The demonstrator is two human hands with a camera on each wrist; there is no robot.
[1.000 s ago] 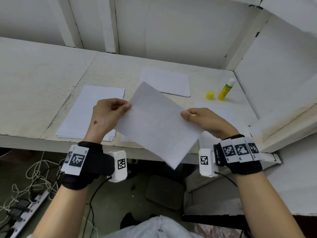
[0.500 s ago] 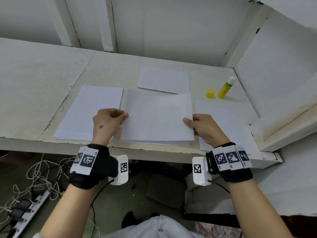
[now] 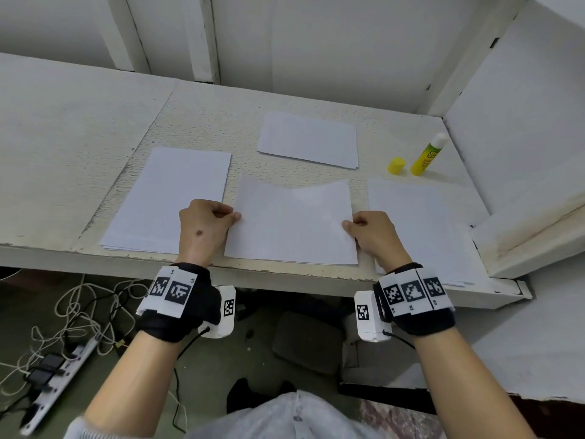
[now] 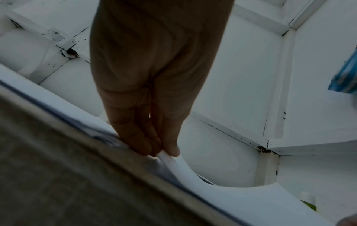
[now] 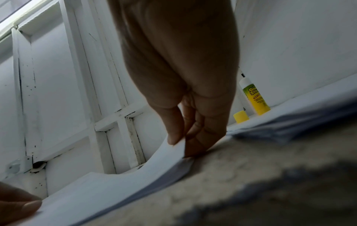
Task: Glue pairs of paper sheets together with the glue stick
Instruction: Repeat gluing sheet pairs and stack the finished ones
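A white sheet (image 3: pixel 291 223) sags in the middle over another sheet at the table's front edge. My left hand (image 3: pixel 232 217) pinches its left edge between thumb and fingers; the left wrist view shows that pinch on the sheet (image 4: pixel 173 162). My right hand (image 3: pixel 348 224) pinches the right edge, seen close as the sheet (image 5: pixel 166 152) curves down from the fingertips. The yellow glue stick (image 3: pixel 427 155) stands uncapped at the back right, its yellow cap (image 3: pixel 396 165) beside it. Both show in the right wrist view: glue stick (image 5: pixel 255 97), cap (image 5: pixel 241 117).
A stack of white paper (image 3: pixel 171 198) lies left of my left hand. More paper (image 3: pixel 418 223) lies to the right, and a smaller pile (image 3: pixel 308 139) sits at the back. White walls enclose the table (image 3: pixel 79 137) behind and on the right. Cables and a power strip (image 3: pixel 53 369) lie on the floor.
Both hands brought the sheet down from a tilted, raised position onto the paper at the table's front edge. It now sags in the middle between the pinching hands.
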